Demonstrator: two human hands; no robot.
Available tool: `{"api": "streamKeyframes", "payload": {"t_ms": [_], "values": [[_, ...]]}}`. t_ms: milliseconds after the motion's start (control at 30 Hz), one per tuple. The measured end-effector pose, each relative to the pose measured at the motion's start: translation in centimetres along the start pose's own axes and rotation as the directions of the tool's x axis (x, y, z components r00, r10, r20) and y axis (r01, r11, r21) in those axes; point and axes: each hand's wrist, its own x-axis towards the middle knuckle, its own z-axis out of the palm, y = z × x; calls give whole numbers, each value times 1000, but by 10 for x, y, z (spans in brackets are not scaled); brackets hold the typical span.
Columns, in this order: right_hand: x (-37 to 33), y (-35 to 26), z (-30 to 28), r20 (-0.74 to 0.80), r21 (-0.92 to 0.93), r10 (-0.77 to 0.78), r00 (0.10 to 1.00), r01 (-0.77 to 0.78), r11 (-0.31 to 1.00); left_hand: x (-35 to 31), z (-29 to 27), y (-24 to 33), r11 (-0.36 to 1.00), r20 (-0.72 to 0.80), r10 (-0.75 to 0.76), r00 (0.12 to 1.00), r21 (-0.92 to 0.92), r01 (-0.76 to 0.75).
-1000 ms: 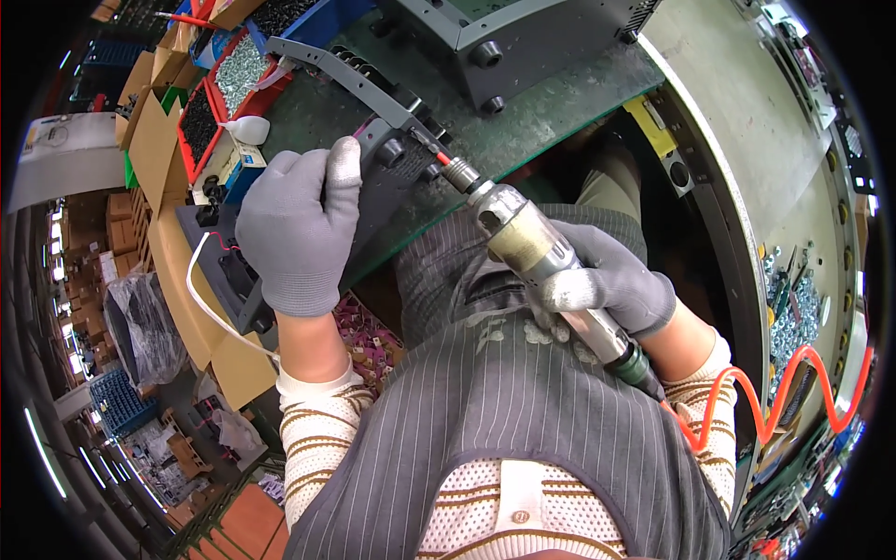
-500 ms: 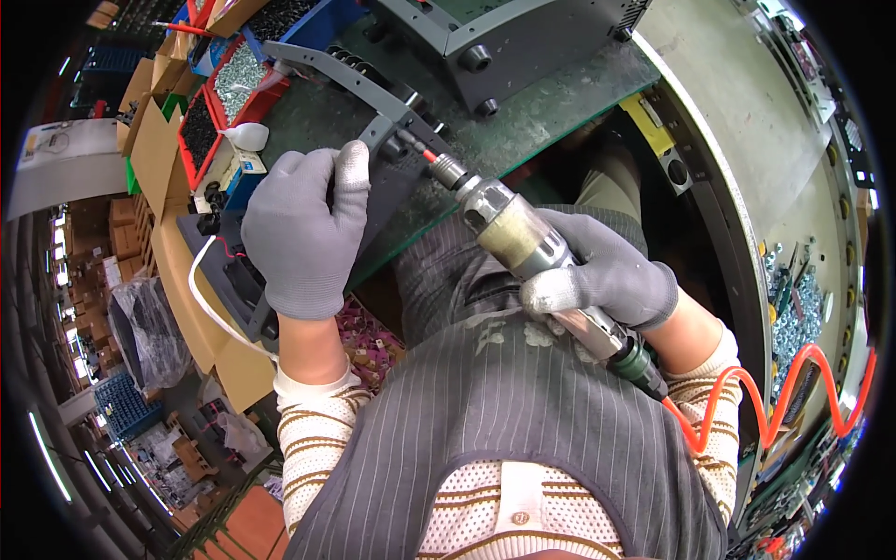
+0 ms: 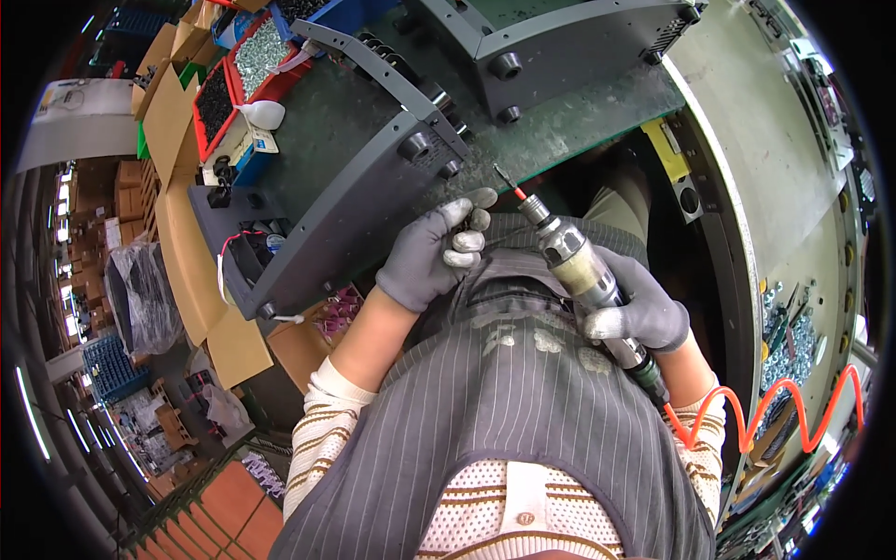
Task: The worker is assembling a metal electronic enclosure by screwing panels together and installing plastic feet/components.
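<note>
Green table (image 3: pixel 583 123) carries two dark grey metal housings: the near housing (image 3: pixel 345 215) at its front left edge, and the far housing (image 3: pixel 579 61) farther back. Red bins (image 3: pixel 273 88) of silver fasteners (image 3: pixel 263 58) and black fasteners (image 3: pixel 215 101) stand at the table's far left, presumably to place loose parts within arm's reach.

Right hand (image 3: pixel 639 303): fingers closed around the barrel of the driver (image 3: pixel 581 266), thumb laid across it; the undersides of these fingers are hidden. The grip sits behind the chuck, apparently so that the slim bit (image 3: pixel 505 177) is unobstructed. The bit points up and left, apart from both housings. An orange coiled hose (image 3: pixel 791 384) leaves the rear of the driver to the right, probably to give slack.

Left hand (image 3: pixel 431 254): fingers half curled, spacing narrow, raised in front of the torso near the bit. This posture would suit a small part; whether one is held cannot be told. The near housing shows its round feet (image 3: pixel 415 146) toward the wearer, a side that appears accessible to the driver
</note>
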Motion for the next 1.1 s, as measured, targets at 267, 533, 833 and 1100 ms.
{"api": "streamKeyframes", "payload": {"t_ms": [267, 533, 833, 1100], "values": [[0, 1, -2, 45, 54, 44, 998, -46, 997, 6, 13, 1, 995, 18, 99, 995, 19, -99], [4, -5, 0, 101, 70, 29, 994, -36, 997, 2, 13, 8, 965, -4, 240, 971, 115, -238], [12, 3, 1, 144, 24, 109, 984, -114, 993, -1, 30, 3, 933, -15, 295, 955, 217, -285], [18, 10, -2, 220, 115, 84, 972, -111, 987, -7, 37, 0, 794, -113, 415, 903, 530, -299]]}}
